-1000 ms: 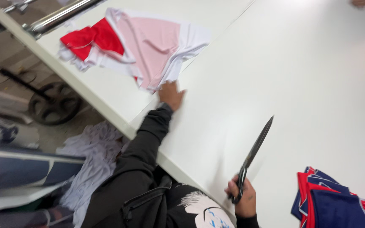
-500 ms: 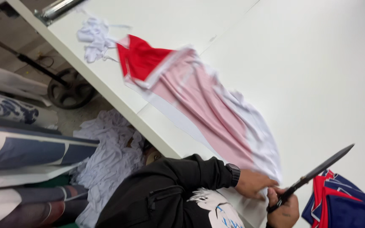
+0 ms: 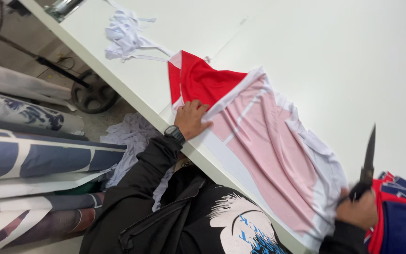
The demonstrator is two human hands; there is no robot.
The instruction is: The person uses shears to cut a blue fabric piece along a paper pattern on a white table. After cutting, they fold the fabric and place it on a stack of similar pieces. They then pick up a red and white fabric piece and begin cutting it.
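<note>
left hand (image 3: 191, 120) moved up onto pink fabric (image 3: 269, 146), scissors (image 3: 366, 164) now raised upright

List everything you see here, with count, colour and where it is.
fabric piece: one, pink, white and red, spread near table edge
scissors: one, dark, blades up, at right
white scraps: one pile, table top left
folded fabric stack: one, navy and red, lower right
table: one, white
fabric rolls: several, blue-grey and white, floor left
left hand: pressing the fabric piece, wristwatch
right hand: gripping the scissors
</note>
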